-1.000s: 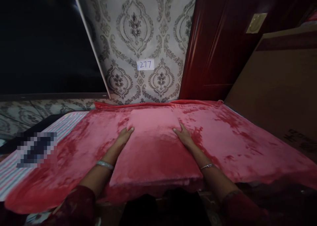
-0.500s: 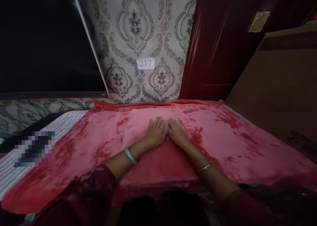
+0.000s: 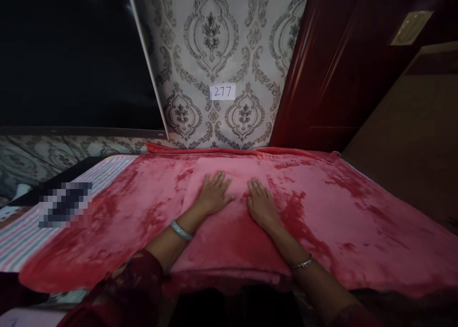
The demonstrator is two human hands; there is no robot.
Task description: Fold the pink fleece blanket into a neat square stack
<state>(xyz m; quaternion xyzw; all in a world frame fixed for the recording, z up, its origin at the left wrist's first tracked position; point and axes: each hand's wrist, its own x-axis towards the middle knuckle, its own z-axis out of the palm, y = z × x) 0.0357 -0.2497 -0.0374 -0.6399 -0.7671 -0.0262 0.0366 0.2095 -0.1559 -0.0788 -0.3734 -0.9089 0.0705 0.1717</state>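
Observation:
A fuzzy red-pink plush blanket covers most of the surface before me, its nap showing lighter and darker patches. In its middle lies a raised, folded rectangular section, with layered edges toward me. My left hand rests palm down on the left part of this section, fingers spread. To its right, my right hand presses flat on the same section, fingers stretched forward. A gap of pink cloth shows between the two hands. Neither hand grips anything. A pale bangle is on the left wrist and a thin one on the right.
A striped cloth shows at the left, with a blurred-out dark item on it. Behind stand a dark screen, patterned wallpaper with a "277" label, and a dark red wooden panel. A large cardboard box stands at right.
My hands have moved apart, the left one outward with its fingers spreading wider; both are slightly nearer to me. The whole view has shifted, with the background now farther right.

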